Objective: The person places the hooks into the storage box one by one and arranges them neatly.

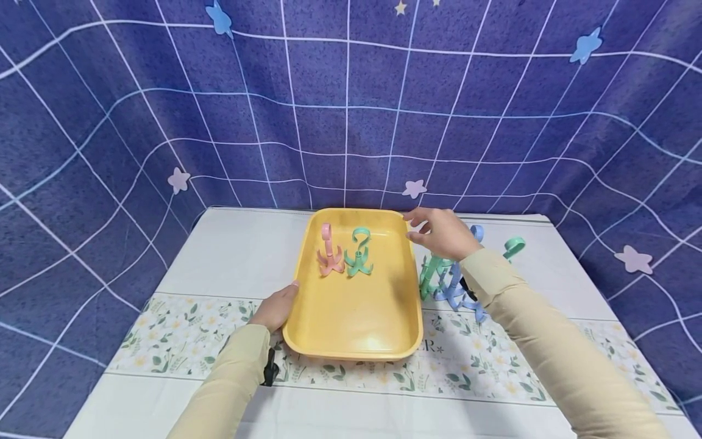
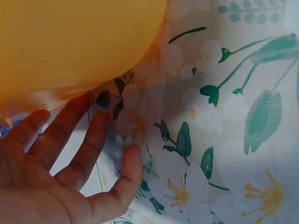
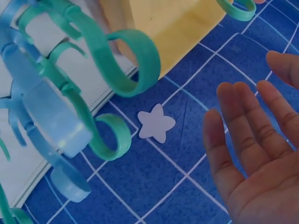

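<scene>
A yellow tray (image 1: 356,317) holds a pink multi-prong hanging hook (image 1: 330,259) and a green one (image 1: 359,259) side by side in its far half. My left hand (image 1: 276,308) is at the tray's left edge, thumb by the rim; in the left wrist view its loosely extended fingers (image 2: 74,126) reach the tray's underside. Over the far right corner of the tray hovers my right hand (image 1: 444,235), fingers relaxed and holding nothing. Green hooks (image 1: 433,271) and blue hooks (image 1: 451,289) stand in a cluster right of the tray, partly hidden behind my right forearm.
The tray sits on a table covered by a white cloth (image 1: 219,256) with a floral band (image 1: 186,329). Behind and around it hangs a blue grid-patterned curtain (image 1: 373,134) with stars. A dark strap (image 1: 270,369) shows at my left wrist.
</scene>
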The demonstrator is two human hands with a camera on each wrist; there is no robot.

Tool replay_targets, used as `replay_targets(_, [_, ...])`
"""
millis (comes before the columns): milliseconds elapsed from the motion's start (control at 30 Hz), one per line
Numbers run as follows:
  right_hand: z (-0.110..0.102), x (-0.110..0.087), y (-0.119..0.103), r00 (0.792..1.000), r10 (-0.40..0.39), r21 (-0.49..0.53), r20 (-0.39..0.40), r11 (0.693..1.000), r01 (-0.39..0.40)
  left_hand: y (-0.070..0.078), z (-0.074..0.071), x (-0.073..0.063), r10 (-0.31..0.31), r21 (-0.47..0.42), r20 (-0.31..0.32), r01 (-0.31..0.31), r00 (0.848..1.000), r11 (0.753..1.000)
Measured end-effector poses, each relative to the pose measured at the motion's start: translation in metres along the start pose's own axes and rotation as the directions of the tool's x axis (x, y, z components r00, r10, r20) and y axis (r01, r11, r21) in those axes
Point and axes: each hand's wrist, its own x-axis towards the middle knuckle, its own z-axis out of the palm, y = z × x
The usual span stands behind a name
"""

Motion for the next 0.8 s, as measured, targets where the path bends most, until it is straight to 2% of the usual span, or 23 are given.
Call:
replay_targets(233, [-0.007, -0.012, 0.013, 1.000, 0.004, 0.020, -0.018, 1.000, -0.003, 0.001, 0.001, 0.000, 0.006, 0.032, -0.009, -0.005, 1.000, 0.999])
replay_targets(500, [-0.014, -0.024, 0.024, 0.999, -0.012, 0.029, -0.041, 0.999, 0.013, 0.002, 0.000, 0.000, 0.003, 0.026, 0.002, -0.003, 1.000, 1.000])
replay_targets(800, [-0.021, -0.040, 0.038, 0.997, 0.004, 0.045, -0.076, 0.999, 0.000, 0.000, 0.001, -0.001, 0.002, 0.030, 0.000, -0.002, 1.000, 1.000])
